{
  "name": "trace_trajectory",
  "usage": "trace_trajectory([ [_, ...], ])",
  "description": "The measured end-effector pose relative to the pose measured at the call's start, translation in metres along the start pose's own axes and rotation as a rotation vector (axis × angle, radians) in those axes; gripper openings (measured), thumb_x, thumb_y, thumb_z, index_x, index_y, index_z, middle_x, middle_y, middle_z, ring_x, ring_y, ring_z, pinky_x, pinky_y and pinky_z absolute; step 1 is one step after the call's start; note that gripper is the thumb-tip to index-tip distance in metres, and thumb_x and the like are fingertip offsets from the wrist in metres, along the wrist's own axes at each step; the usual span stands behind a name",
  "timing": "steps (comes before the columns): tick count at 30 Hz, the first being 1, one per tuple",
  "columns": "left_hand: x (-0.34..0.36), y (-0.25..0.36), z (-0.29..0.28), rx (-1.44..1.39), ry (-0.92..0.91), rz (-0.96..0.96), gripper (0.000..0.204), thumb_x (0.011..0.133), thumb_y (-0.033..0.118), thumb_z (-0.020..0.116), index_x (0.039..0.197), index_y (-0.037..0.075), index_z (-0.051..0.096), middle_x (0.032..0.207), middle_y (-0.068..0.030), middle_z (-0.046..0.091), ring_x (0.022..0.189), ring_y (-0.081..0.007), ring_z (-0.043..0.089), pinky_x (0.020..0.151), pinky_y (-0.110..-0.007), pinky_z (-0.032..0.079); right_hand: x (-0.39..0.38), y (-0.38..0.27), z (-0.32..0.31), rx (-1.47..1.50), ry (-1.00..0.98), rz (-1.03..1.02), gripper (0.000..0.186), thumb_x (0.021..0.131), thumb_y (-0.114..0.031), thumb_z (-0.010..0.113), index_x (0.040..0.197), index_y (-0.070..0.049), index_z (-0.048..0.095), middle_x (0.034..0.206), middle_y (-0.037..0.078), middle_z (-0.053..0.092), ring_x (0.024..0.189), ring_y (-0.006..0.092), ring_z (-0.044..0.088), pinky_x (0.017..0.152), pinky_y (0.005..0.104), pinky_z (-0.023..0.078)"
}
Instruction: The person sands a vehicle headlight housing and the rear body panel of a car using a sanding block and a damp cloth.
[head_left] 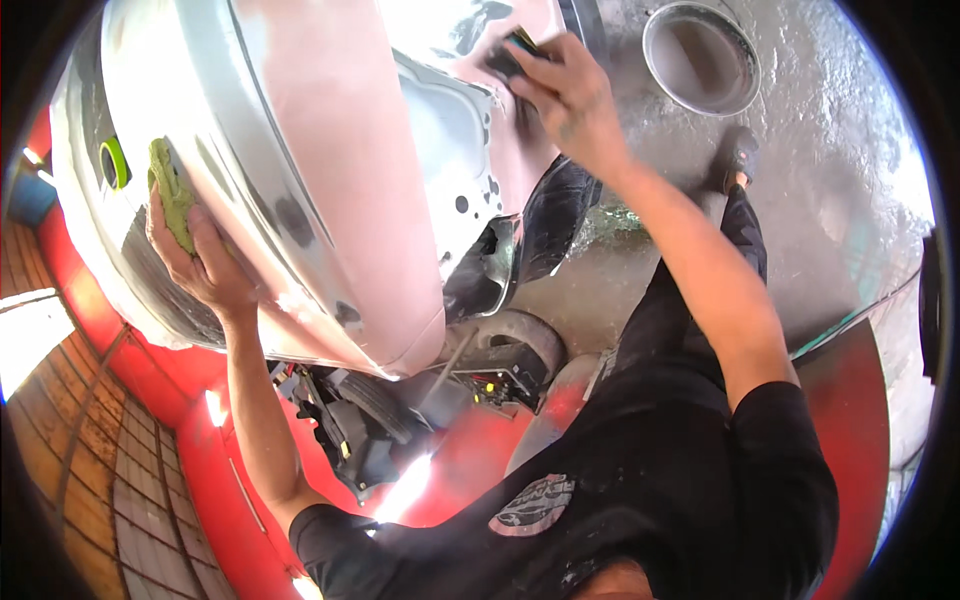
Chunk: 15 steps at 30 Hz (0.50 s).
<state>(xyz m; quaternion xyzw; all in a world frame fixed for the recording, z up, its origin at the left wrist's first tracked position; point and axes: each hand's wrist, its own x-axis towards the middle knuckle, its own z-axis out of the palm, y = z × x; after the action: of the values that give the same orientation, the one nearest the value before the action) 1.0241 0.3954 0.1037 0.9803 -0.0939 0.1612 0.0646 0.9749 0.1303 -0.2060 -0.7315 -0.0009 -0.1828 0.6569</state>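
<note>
Nearest you, your black shirt (640, 480) fills the lower frame, and both bare forearms rise from it. Below your left elbow sits the red car body (200, 440), with dark engine-bay parts (400, 410) showing under the panel's lower edge. Your left hand (200, 255) is pressed flat on the left side of the pink-and-grey primed body panel (340, 170), fingers (165, 235) closed around a folded yellow-green cloth (172, 195) pinned against the surface, just beside a round hole ringed in green (113, 162). Further up, your right hand (565, 95) reaches across the panel's upper right, fingers clamped on a dark sanding block (508, 58) lying on the pink area near the panel's right edge. Beyond that edge there's open wet concrete floor (820, 200), your shoe (738, 158) planted on it, and a round grey bucket (700, 58) well apart at the top.
</note>
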Motion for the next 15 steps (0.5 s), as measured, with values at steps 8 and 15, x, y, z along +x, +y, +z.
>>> trace_trajectory([
  [8,0.002,-0.007,0.0,0.077,-0.006,0.086,0.048,0.102,0.01,0.052,0.148,-0.003,0.054,0.142,-0.0213,0.06,0.127,-0.0313,0.06,0.11,-0.042,0.046,-0.004,-0.005,-0.005,-0.062,-0.033,0.005,0.04,0.088,-0.012,0.078,0.127,-0.009,0.077,0.095,0.017,0.055,0.092,0.0345,0.06,0.078,0.0425,0.05],
  [15,-0.001,0.001,0.003,0.001,0.015,0.034,0.047,0.102,0.01,0.052,0.148,-0.004,0.054,0.14,-0.021,0.06,0.126,-0.0313,0.06,0.11,-0.042,0.046,-0.01,-0.012,-0.01,-0.012,-0.063,0.045,0.04,0.088,-0.01,0.077,0.127,-0.011,0.077,0.097,0.019,0.057,0.091,0.036,0.061,0.079,0.0427,0.051],
])
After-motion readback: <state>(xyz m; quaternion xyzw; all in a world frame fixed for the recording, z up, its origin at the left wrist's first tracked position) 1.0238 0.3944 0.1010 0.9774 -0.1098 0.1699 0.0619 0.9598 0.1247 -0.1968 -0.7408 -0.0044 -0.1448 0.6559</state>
